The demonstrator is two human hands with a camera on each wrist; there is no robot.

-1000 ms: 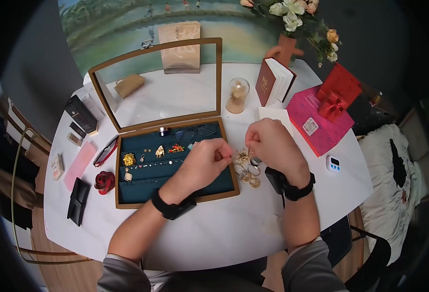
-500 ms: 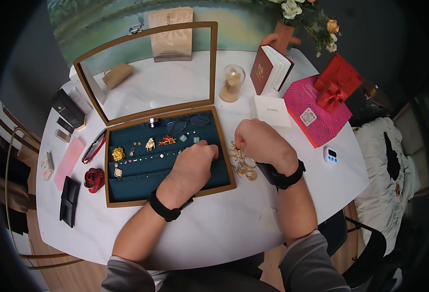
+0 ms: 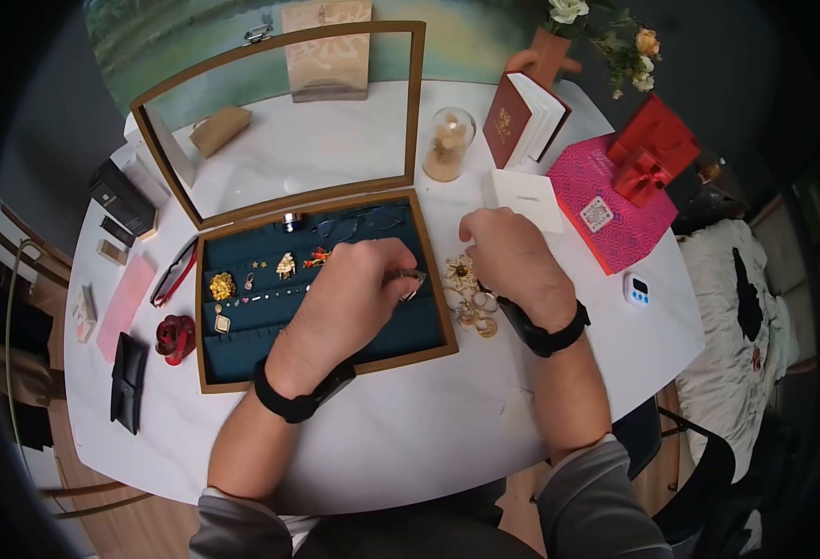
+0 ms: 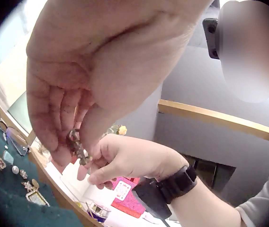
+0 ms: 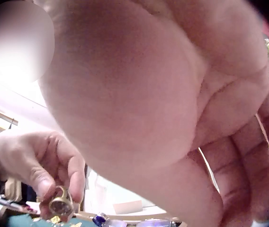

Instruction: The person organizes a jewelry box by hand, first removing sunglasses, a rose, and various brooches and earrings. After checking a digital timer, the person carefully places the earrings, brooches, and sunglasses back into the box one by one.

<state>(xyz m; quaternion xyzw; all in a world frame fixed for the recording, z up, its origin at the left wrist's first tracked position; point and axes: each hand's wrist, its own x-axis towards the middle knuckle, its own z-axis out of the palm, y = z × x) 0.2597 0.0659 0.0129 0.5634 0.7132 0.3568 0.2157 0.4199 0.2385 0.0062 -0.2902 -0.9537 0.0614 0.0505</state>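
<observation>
My left hand is over the right part of the jewelry box. Between thumb and fingers it pinches a gold ring with a large round, dark-patterned face. My right hand hovers beside the box, fingers loosely bent and nothing between them. Close by its fingertips lies a pile of gold and pearly jewelry on the table. On the teal lining sit a gold flower brooch, a gold figure brooch, a pendant and eyeglasses. The left forearm and hand hide part of the rows.
The box's glass lid stands raised at the back. Rightward are a glass dome, a white box, a pink bag and a timer. A red rose and black case lie left.
My left hand moved left from beside the pile, over the box, and the ring shows in its fingers now. The right hand stays near the pile. The head view has shifted slightly.
</observation>
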